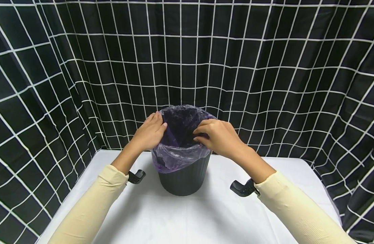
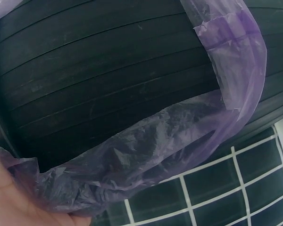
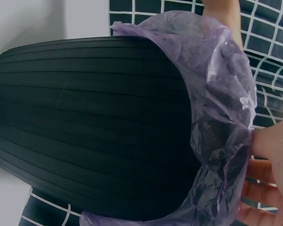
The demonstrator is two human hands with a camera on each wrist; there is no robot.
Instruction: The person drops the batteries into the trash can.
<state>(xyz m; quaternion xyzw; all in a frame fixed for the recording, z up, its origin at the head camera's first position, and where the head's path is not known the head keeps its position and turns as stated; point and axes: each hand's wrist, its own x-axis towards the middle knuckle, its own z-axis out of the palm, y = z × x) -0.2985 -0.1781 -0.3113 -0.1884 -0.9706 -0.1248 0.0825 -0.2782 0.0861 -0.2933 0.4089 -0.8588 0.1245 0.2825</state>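
Observation:
A dark ribbed trash can [image 1: 184,179] stands upright, lined with a thin purple trash bag [image 1: 180,157] whose edge is folded down over the outside of the rim. My left hand [image 1: 150,132] rests on the bag at the left rim, fingers extended and thumb toward the opening. In the left wrist view, that hand [image 2: 19,197] touches the bag's folded edge. My right hand [image 1: 220,137] reaches over the right rim, its fingers loosely bent above the opening with a gap between thumb and forefinger. The right wrist view has these fingers [image 3: 259,188] alongside the bag at the rim.
The can stands on a white-covered table [image 1: 180,220]. Close behind and to the sides hangs a black curtain [image 1: 180,74] with a white grid. A black wrist mount [image 1: 136,177] sits on the left wrist, and another mount [image 1: 243,188] on the right.

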